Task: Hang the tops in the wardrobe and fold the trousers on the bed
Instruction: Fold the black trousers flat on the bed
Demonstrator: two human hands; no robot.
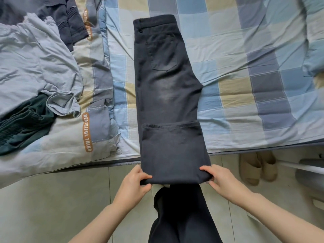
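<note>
- There is one view only, from a camera worn on the person's head, so no second view shares any part of the scene.
- It looks forward and steeply down over the edge of the bed [245, 85] to the floor [52, 207] below.
- It sits near: both forearms rise from the bottom edge, the left hand [135, 183] and right hand [222, 179] low in the middle.
- The wide lens bends the bed's edge into a curve.

Left hand [135, 181] and right hand [221, 178] both pinch cloth, forearms extended.
</note>
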